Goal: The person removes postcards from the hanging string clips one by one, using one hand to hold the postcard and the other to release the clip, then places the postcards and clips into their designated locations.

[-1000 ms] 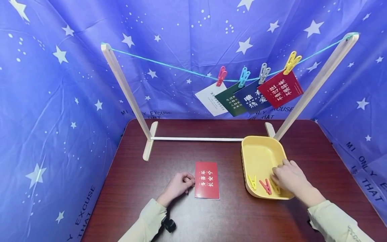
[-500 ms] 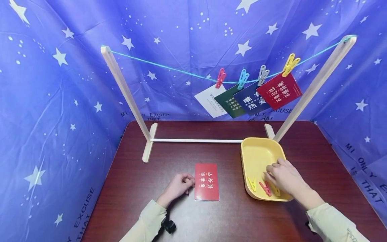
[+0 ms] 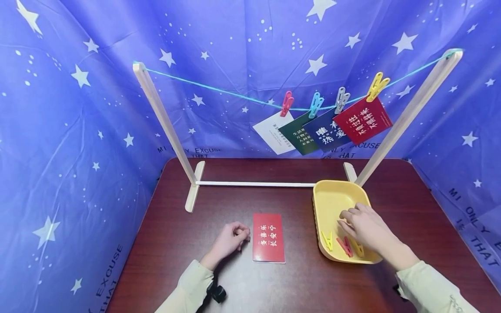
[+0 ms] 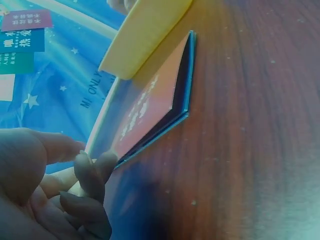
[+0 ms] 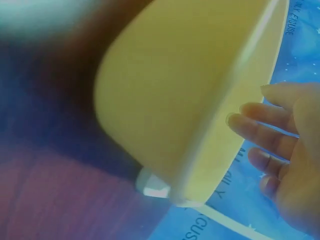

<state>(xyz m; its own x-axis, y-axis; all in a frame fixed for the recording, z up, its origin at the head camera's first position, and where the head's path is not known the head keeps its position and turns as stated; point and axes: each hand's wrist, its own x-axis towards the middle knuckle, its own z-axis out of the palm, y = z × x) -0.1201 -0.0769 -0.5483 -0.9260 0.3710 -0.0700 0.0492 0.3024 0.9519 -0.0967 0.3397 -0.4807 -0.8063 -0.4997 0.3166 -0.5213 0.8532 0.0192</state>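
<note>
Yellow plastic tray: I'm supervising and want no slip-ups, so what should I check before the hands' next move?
1. Clips available in the rounded yellow plastic tray: ok, one red plastic clip and two yellow plastic clips show.
2. Clip in the right hand: not ok, none visible between its fingers.
3. Left hand touching the red rectangular card with white characters: cannot tell, though its fingertips are close beside it.
4. Space on the thin teal string: ok, bare stretch left of the hanging white card.
</note>
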